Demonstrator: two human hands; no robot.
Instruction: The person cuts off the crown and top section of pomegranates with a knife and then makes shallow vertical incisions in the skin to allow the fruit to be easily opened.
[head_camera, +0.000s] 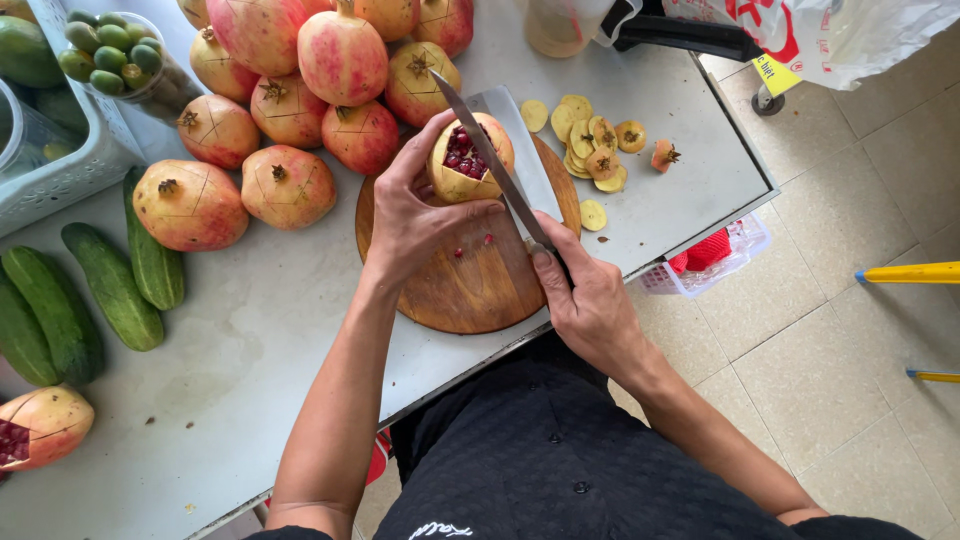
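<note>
At the frame's upper centre my left hand (415, 215) pinches the opened pomegranate (470, 158) on the round wooden board (470, 285) while my right hand (590, 300), fingers wrapped tight, lays the knife (490, 160) across it, mid-cut; next calls for steady pressure, I judge.

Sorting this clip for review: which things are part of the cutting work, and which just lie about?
In use: left hand, opened pomegranate, right hand, knife, round wooden board.
Lying about: whole pomegranates, cucumbers, cut-off peel slices, tub of small green fruit.
</note>
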